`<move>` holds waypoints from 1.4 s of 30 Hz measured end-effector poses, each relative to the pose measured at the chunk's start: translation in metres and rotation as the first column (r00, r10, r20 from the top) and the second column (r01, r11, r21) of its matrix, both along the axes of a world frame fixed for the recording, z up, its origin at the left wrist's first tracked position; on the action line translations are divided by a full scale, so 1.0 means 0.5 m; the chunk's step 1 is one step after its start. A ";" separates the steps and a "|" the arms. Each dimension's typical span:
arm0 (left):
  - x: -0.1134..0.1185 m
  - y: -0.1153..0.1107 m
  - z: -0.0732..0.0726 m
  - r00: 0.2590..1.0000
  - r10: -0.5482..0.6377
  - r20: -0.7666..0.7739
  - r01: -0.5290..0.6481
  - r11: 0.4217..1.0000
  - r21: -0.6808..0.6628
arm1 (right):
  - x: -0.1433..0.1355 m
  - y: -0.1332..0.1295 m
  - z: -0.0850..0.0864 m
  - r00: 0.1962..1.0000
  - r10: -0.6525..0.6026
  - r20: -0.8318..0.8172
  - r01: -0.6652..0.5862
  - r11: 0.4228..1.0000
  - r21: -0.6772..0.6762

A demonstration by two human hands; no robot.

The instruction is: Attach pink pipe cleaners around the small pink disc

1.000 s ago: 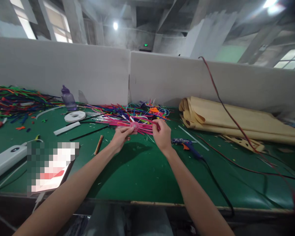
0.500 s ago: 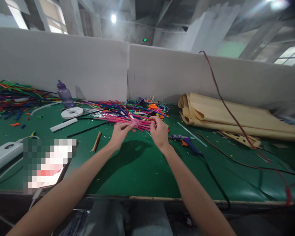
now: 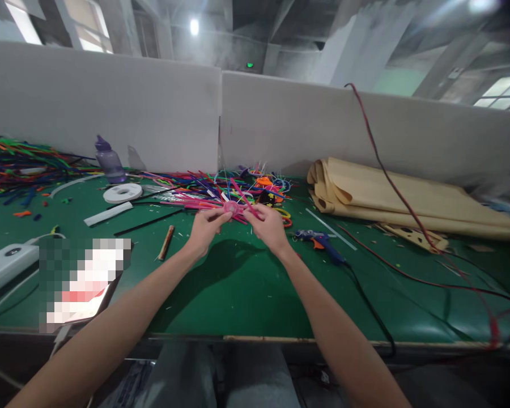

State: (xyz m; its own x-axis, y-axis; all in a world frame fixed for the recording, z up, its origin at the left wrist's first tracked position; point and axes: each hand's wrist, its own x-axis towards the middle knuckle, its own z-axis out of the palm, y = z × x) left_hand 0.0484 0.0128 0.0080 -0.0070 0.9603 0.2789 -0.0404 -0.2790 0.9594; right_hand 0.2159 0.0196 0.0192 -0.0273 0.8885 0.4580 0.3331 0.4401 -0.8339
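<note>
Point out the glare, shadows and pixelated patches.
In the head view, the ceiling lamp glares with a hazy halo; in the head view, a dark shadow spreads over the green tabletop below the left hand and right hand; in the head view, coarse pixel blocks cover part of the lit screen.

Hands [image 3: 268, 225] hide bits of pink sticks [image 3: 179, 204]. Phone screen [image 3: 87, 286] all blurry squares. White box [image 3: 8, 265] cut off at left edge. Green sign [image 3: 250, 65] too tiny for me to read.
</note>
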 end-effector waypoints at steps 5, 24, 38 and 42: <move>0.002 0.002 -0.003 1.000 -0.020 -0.002 0.020 1.000 0.005 | -0.017 -0.005 -0.006 0.993 0.098 0.066 -0.102 0.994 0.048; 0.015 -0.004 -0.004 0.994 -0.009 0.113 0.012 1.000 -0.024 | -0.043 -0.011 -0.016 0.965 0.009 -0.263 -0.052 0.987 -0.155; 0.009 0.003 -0.012 0.999 -0.011 -0.034 0.011 1.000 0.012 | -0.049 -0.016 -0.015 0.966 0.033 -0.257 -0.082 0.979 -0.186; 0.009 0.004 -0.013 1.000 -0.022 0.013 0.022 1.000 -0.005 | -0.048 -0.012 -0.016 0.959 0.039 -0.281 -0.091 0.980 -0.175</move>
State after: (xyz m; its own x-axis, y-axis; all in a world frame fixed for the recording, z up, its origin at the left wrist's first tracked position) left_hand 0.0528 0.0149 0.0015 0.0103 0.9617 0.2739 -0.0587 -0.2728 0.9603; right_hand 0.1920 0.0133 0.0114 0.0159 0.9586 0.2843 0.0550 0.2830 -0.9575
